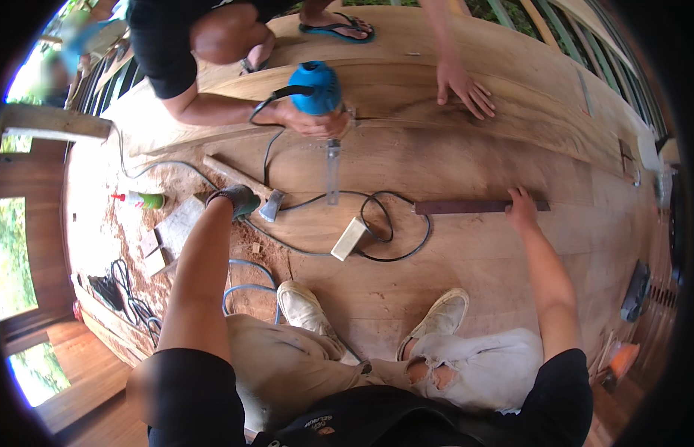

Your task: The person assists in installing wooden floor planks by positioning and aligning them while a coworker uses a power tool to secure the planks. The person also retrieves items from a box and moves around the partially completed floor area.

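Note:
My right hand [521, 208] grips a long, dark reddish-brown wooden strip [462, 207] near its right end, fingers over its far edge. The strip lies flat on the broad wooden boards. My left hand [240, 200], in a dark glove, is low beside a hatchet [271, 206] with a wooden handle; its fingers are mostly hidden. Across from me a co-worker's hand [317, 121] holds a blue corded power tool [316, 88] upright at the edge of a curved plank [407, 89]. The co-worker's other hand [465, 88] is spread flat above that plank.
A white power socket block [348, 238] and looping black cable [392, 257] lie between us. On the left are a green-white bottle [146, 200], a grey flat sheet [181, 223], sawdust and coiled cords [127, 290]. A dark tool [635, 290] sits far right.

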A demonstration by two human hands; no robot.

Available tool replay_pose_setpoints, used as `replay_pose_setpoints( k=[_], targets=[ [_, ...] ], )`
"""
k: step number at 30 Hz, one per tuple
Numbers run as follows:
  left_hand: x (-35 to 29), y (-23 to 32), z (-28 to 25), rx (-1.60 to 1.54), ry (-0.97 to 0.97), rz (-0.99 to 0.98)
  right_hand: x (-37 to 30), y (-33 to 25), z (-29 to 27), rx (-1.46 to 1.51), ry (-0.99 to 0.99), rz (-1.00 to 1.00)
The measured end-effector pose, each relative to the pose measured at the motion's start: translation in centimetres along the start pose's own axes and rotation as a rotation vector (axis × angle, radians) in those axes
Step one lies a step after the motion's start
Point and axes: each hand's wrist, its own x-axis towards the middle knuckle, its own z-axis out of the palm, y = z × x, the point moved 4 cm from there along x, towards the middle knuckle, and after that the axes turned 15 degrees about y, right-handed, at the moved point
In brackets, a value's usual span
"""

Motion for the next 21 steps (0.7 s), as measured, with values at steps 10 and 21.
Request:
replay_pose_setpoints(
  k=[10, 21],
  targets=[
    [0.1, 0.7, -1.9, 0.019, 0.167, 0.089, -1.0, 1.6, 0.4, -0.065, -0.027, -0.076],
    [0.7, 1.3, -2.1, -0.002, 0.179, 0.151, -0.7, -1.5, -1.7, -0.175, -0.118, -0.153]
  ],
)
